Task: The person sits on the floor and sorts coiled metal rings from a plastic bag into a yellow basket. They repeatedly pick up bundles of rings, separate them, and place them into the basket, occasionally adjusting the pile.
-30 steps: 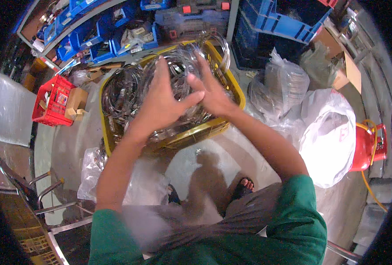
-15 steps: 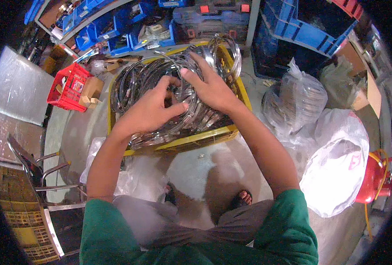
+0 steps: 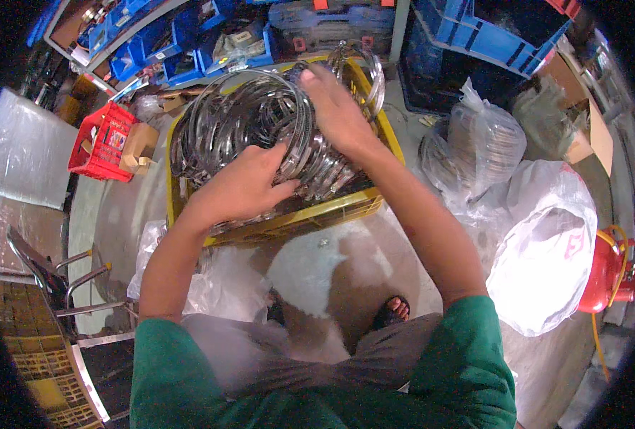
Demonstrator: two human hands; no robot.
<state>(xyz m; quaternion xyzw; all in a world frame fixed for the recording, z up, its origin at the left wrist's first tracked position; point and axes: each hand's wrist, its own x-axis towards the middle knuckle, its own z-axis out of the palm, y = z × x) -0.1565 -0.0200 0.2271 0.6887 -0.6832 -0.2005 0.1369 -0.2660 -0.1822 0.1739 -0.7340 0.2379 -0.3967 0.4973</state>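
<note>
A yellow crate (image 3: pixel 332 211) holds a heap of thin, shiny metal loops (image 3: pixel 235 121) with small silver fittings. My left hand (image 3: pixel 242 182) is at the heap's near side, thumb and forefinger closed round the lower edge of several loops. One wide loop stands tilted up above the rest, its right edge beside my right hand (image 3: pixel 342 114). That hand reaches over the far right part of the heap, its thumb tip by the loops' rim. Its other fingers are blurred and partly hidden, so their grip does not show.
A red basket (image 3: pixel 92 168) with a cardboard box (image 3: pixel 140 145) stands left. Blue bins (image 3: pixel 181 64) line the back shelf. To the right are stacked blue crates (image 3: pixel 485 43), a tied clear bag (image 3: pixel 485 139), a white sack (image 3: pixel 546 257) and a red cylinder (image 3: pixel 603 275).
My right hand has shifted up and away from the left hand. A wide loop now stands raised and spread over the heap. The whole view has shifted slightly.
</note>
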